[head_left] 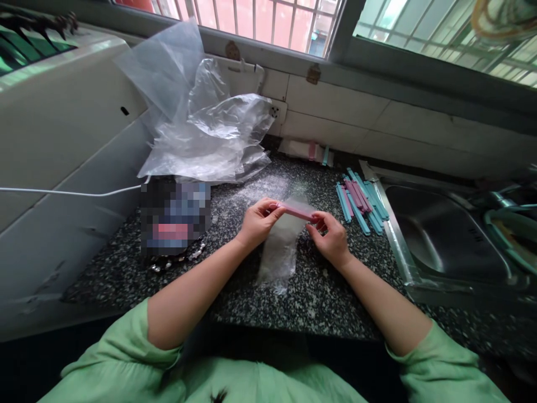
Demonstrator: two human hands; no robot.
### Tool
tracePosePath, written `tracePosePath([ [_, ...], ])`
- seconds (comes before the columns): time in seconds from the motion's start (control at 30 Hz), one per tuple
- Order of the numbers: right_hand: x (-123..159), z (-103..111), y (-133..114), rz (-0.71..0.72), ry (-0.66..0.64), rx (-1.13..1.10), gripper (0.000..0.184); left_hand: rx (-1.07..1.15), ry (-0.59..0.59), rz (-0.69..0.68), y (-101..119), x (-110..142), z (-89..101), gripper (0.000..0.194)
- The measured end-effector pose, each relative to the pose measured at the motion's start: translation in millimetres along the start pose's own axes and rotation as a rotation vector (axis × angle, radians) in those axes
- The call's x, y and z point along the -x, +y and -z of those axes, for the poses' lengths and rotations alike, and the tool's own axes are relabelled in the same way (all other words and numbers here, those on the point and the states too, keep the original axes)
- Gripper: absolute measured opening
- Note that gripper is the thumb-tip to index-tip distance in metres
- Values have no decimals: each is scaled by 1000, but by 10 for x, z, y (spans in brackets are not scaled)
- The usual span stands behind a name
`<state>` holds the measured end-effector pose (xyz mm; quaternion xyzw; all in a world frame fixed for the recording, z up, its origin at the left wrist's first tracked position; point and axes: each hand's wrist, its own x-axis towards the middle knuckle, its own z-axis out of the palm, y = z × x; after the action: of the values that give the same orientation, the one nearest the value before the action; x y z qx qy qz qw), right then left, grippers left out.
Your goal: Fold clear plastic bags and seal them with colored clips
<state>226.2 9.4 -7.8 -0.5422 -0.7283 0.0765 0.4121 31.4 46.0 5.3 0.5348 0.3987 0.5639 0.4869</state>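
Note:
A pink bag sealing clip [297, 211] is stretched between my two hands, just above the speckled counter. My left hand [260, 220] pinches its left end, and my right hand [329, 235] has closed fingers at the right end. From the clip a clear plastic bag [277, 254] hangs down towards me onto the counter, with a short part of it showing beyond the clip. Whether the clip is fully snapped onto the bag I cannot tell. To the right lies a loose pile of pink and turquoise clips [361, 200].
Crumpled clear plastic bags [218, 134] heap up at the back left. A blurred-out object [175, 215] with a white cable lies left of my hands. Flat bags with clips [308, 151] rest by the tiled wall. The steel sink [451, 235] is at the right.

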Motion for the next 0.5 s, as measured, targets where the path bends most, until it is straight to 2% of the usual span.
tracePosePath([
  [0.13, -15, -18, 26, 152, 1, 144, 12, 50, -9, 52, -19, 2, -16, 32],
  [0.3, -49, -10, 27, 298, 54, 241, 13, 61, -22, 126, -22, -6, -9, 39],
  [0.4, -65, 0, 38, 322, 98, 261, 14, 18, -78, 174, 0, 3, 6, 43],
  [0.5, -87, 5, 83, 265, 129, 254, 16, -89, -201, 242, 23, 8, 31, 46],
])
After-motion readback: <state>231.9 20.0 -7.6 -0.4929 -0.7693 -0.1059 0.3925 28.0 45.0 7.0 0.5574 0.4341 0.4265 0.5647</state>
